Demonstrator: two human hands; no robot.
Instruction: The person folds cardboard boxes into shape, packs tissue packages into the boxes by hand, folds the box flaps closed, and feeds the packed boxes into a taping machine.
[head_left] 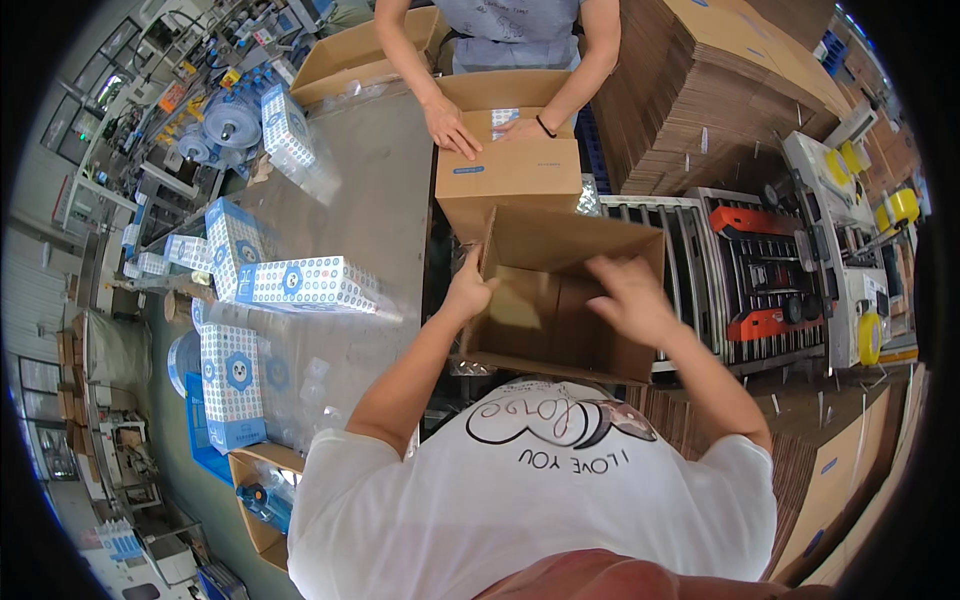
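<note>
The left hand (468, 290) grips the near-side wall of the open carton (540, 305) just to its right, while the blurred right hand (632, 302) spreads its fingers over the opening; the cardboard looks light and fairly stiff, best held by opposite walls.

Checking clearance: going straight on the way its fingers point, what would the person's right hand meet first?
The right hand would probably first meet the far inner wall of the open cardboard box. Depth is unclear: if it sits higher than it looks, it might pass over that wall.
</note>
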